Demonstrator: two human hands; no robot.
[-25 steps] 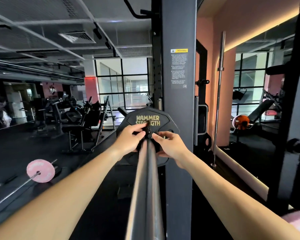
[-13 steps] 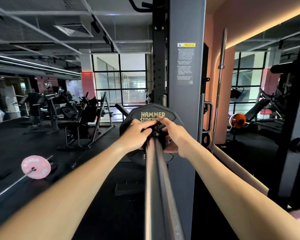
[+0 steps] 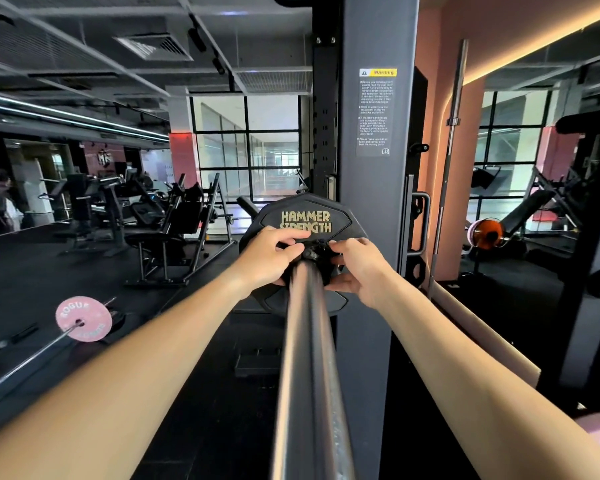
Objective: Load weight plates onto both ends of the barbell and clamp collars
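A steel barbell sleeve runs away from me toward a black Hammer Strength weight plate seated on it. A black collar sits on the sleeve right against the plate. My left hand grips the collar from the left, fingers curled over its top. From the right, my right hand holds it with thumb under and fingers on top. Most of the collar is hidden by my fingers.
A dark rack upright with a warning label stands just behind the plate. A second barbell with a pink plate lies on the floor at left. Gym machines fill the left background. An upright bar leans by the mirror at right.
My view has shifted slightly closer and left. Both hands have stayed on the collar against the plate, with the fingers regripping around it.
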